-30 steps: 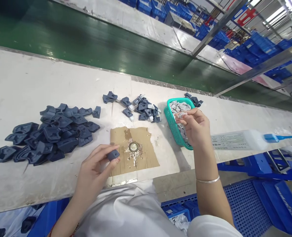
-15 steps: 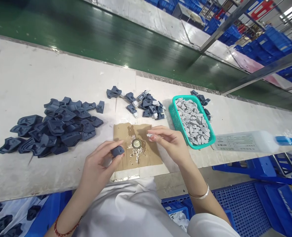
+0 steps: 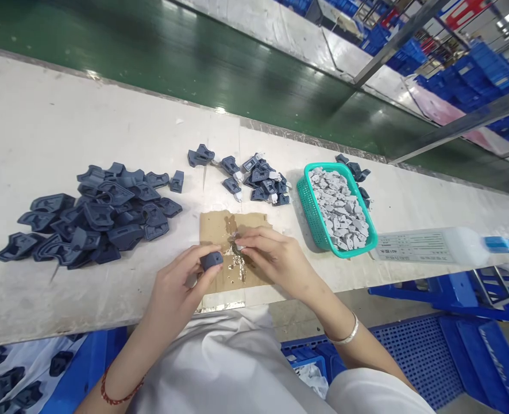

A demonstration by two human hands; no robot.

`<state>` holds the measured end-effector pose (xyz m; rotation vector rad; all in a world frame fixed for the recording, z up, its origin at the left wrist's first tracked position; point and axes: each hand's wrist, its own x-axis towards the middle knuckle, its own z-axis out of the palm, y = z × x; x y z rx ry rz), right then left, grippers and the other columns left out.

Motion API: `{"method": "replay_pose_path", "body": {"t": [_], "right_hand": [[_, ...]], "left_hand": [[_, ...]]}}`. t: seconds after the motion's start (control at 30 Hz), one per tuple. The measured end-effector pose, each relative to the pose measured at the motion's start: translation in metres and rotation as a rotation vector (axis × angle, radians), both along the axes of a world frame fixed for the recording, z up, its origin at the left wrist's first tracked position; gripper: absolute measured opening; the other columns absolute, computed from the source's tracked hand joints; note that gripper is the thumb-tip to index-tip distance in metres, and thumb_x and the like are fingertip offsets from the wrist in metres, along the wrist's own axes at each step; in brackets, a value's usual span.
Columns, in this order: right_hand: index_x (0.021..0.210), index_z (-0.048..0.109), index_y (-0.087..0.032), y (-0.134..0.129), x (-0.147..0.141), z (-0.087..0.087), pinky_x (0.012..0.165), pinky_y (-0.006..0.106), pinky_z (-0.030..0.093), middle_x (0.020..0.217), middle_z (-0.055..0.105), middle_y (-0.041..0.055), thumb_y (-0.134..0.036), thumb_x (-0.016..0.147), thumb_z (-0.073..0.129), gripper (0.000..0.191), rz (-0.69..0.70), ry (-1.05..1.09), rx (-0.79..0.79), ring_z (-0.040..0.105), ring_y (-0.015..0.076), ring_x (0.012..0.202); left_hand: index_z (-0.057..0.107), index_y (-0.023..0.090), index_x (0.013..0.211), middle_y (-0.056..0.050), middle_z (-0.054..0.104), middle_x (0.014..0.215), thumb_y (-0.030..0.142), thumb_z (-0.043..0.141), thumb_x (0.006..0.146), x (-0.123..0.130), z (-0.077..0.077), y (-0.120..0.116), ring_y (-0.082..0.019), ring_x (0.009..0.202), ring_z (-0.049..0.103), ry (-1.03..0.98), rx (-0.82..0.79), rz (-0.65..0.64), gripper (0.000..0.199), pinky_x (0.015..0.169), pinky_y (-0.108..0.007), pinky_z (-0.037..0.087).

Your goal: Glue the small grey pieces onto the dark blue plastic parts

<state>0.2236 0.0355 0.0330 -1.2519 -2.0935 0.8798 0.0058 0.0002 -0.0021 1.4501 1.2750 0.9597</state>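
Note:
Between the thumb and fingers of my left hand point(image 3: 179, 282) is a dark blue-grey plastic part point(image 3: 212, 261) with a small hole in its near face. My right hand point(image 3: 276, 259) pinches a small light grey piece point(image 3: 239, 246) above the brown cardboard point(image 3: 258, 276). Shiny, wet-looking clear spots point(image 3: 238, 270) spread over the cardboard under that hand. The small round dish there is hidden by my right fingers. A green basket point(image 3: 373, 244) of light grey pieces stands to the right of my right hand.
Dark plastic parts point(image 3: 103, 210) lie heaped at the left. A smaller group point(image 3: 263, 181), several with pale ends, lies behind the cardboard. A white bottle point(image 3: 427, 245) with a blue nozzle lies at the right. A green conveyor belt point(image 3: 185, 57) runs behind the table.
My right hand has moved left with the light grey piece, from beside the round dish to over it. My left hand has shifted slightly right, still holding the dark part.

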Motion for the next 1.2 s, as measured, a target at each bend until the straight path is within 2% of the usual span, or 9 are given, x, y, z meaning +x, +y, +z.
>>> {"method": "replay_pose_path", "body": {"t": [0.13,0.27,0.4,0.5,0.6,0.7,0.87,1.2], "right_hand": [[0.11,0.077,-0.026,-0.001,-0.001,0.002,0.095,0.04,0.059,0.111,0.075,0.0081,-0.019,0.096,0.063,0.022,-0.032,0.037,-0.049,0.071,0.0223,0.106],[0.106,0.079,-0.026,-0.002,0.001,0.004,0.077,0.034,0.062,0.105,0.077,0.0075,-0.026,0.088,0.075,0.018,-0.218,0.273,-0.236,0.072,0.02,0.09],[0.089,0.081,-0.023,-0.004,-0.001,0.001,0.067,0.031,0.059,0.084,0.078,0.0053,-0.035,0.076,0.085,0.018,-0.35,0.499,-0.453,0.07,0.0167,0.072],[0.081,0.077,-0.02,-0.007,-0.004,-0.002,0.062,0.028,0.057,0.074,0.076,0.0039,-0.037,0.076,0.085,0.02,-0.381,0.564,-0.492,0.067,0.0148,0.063],[0.081,0.075,-0.02,-0.011,-0.007,-0.003,0.059,0.026,0.055,0.074,0.076,0.003,-0.036,0.081,0.082,0.018,-0.347,0.54,-0.453,0.067,0.0138,0.062],[0.086,0.075,-0.02,-0.015,-0.01,-0.002,0.063,0.027,0.056,0.079,0.077,0.0034,-0.035,0.087,0.077,0.015,-0.259,0.447,-0.343,0.07,0.0152,0.068],[0.089,0.076,-0.021,-0.015,-0.014,0.0,0.072,0.029,0.058,0.085,0.077,0.0037,-0.031,0.093,0.071,0.011,-0.14,0.275,-0.084,0.072,0.0179,0.08],[0.092,0.071,-0.02,-0.014,-0.018,0.0,0.076,0.028,0.058,0.09,0.077,0.0043,-0.022,0.096,0.067,0.006,-0.016,0.161,0.062,0.072,0.0168,0.084]], "left_hand": [[0.07,0.027,0.115,-0.004,0.074,0.114,0.03,0.062,0.095,-0.001,0.0,-0.001,-0.016,0.093,0.072,0.021,0.009,-0.032,0.022,0.071,-0.019,0.057],[0.071,0.028,0.118,-0.005,0.07,0.119,0.027,0.063,0.095,0.0,0.002,0.0,-0.016,0.097,0.07,-0.011,0.015,-0.044,0.025,0.068,-0.018,0.058],[0.072,0.032,0.121,-0.003,0.063,0.114,0.024,0.065,0.093,0.0,0.004,0.002,-0.011,0.089,0.069,-0.069,0.016,-0.032,0.03,0.075,-0.018,0.061],[0.072,0.032,0.12,-0.002,0.062,0.114,0.024,0.067,0.092,-0.001,0.005,0.004,-0.011,0.092,0.07,-0.099,-0.002,-0.049,0.03,0.081,-0.019,0.062],[0.076,0.027,0.107,-0.003,0.067,0.11,0.024,0.067,0.092,0.0,0.005,0.004,-0.015,0.101,0.07,-0.089,0.02,-0.055,0.018,0.083,-0.019,0.062],[0.076,0.027,0.106,-0.002,0.074,0.115,0.026,0.069,0.09,0.0,0.002,0.002,-0.017,0.107,0.071,-0.07,-0.01,-0.034,0.017,0.085,-0.02,0.062],[0.076,0.027,0.106,0.001,0.079,0.104,0.029,0.07,0.09,0.001,0.001,0.0,-0.014,0.087,0.075,-0.009,-0.023,-0.04,0.017,0.073,-0.018,0.061],[0.074,0.024,0.106,0.002,0.08,0.101,0.024,0.069,0.091,0.0,0.004,0.001,-0.011,0.08,0.075,0.058,0.088,-0.055,0.017,0.069,-0.014,0.059]]}}
